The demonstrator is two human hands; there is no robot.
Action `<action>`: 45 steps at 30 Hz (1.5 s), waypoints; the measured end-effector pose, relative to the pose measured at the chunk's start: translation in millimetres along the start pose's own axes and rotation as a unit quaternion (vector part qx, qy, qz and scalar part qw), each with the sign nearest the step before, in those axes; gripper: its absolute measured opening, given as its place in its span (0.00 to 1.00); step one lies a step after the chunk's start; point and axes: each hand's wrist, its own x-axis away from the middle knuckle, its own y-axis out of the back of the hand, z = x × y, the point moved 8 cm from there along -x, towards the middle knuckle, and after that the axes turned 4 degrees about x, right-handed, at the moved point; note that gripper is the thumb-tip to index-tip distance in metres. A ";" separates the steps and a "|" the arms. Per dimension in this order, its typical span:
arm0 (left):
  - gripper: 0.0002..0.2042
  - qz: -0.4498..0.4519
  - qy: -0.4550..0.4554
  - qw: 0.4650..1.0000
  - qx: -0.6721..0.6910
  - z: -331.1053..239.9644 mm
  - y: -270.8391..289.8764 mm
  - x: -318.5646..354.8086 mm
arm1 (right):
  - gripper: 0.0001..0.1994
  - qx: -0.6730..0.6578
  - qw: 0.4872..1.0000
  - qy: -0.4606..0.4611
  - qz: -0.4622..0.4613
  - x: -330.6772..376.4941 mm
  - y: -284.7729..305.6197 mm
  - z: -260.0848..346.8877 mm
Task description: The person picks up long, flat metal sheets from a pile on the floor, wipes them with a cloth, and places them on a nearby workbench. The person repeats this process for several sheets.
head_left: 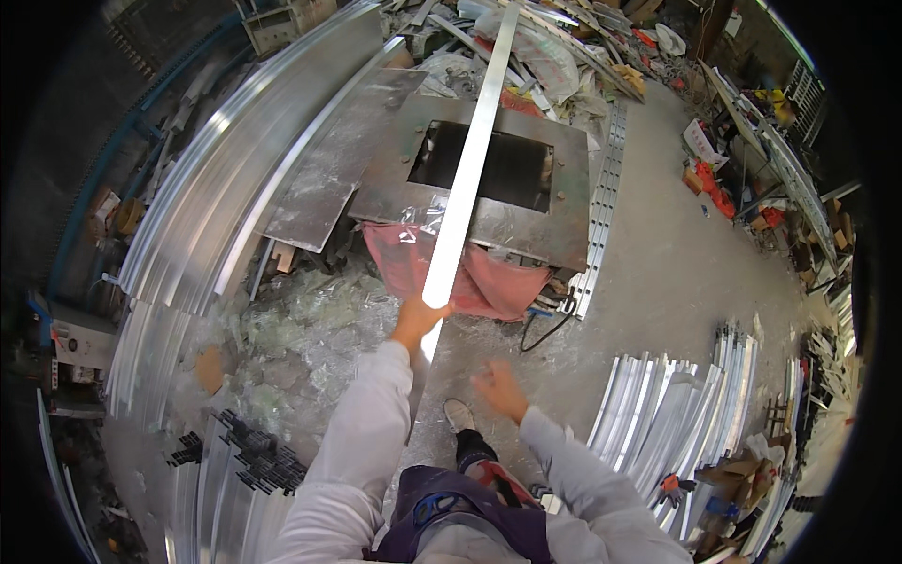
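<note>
A long bright aluminium profile [470,169] slants away from me, crossing above a metal plate [387,183] with a dark rectangular opening. My left hand [413,322] is closed around the profile near its close end. My right hand [501,391] is free of the profile, held low to its right. Its fingers are loosely bent and slightly blurred, and I see nothing in them. Beneath the plate's front edge hangs pink plastic sheeting [507,287]. A black cable [550,334] curls down by the plate's right corner.
Long aluminium profiles [197,197] lie stacked at left, beside a grey metal sheet [334,164]. Crumpled clear plastic film [310,320] covers the floor ahead. More profiles are bundled at lower right [658,414] and lower left [254,456]. A perforated rail [601,216] runs along the plate's right side.
</note>
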 end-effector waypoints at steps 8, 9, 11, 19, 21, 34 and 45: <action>0.35 0.039 0.135 0.990 -0.026 128.0 10.7 308.2 | 0.46 -0.091 0.985 0.020 -0.148 -79.6 -46.9 47.2; 0.36 0.034 0.150 0.988 -0.032 162.9 13.4 353.7 | 0.45 -0.148 0.982 0.000 -0.117 -66.7 -73.3 55.4; 0.39 0.086 0.183 0.979 0.024 172.6 14.2 435.8 | 0.43 -0.255 0.964 -0.054 -0.060 -27.6 -120.6 50.4; 0.26 0.131 0.285 0.939 0.144 271.3 5.4 696.4 | 0.37 -0.316 0.942 -0.107 -0.032 213.9 -240.3 19.8; 0.28 0.175 0.342 0.905 0.181 267.2 23.2 711.2 | 0.30 -0.398 0.910 -0.085 0.079 223.5 -239.9 31.9; 0.32 0.147 0.382 0.875 0.257 98.2 25.0 330.2 | 0.23 -0.547 0.834 -0.062 0.026 -14.9 -61.9 77.3; 0.39 0.209 0.173 0.921 0.279 11.5 -4.4 106.3 | 0.27 -0.411 0.900 -0.041 -0.137 -206.1 41.2 47.2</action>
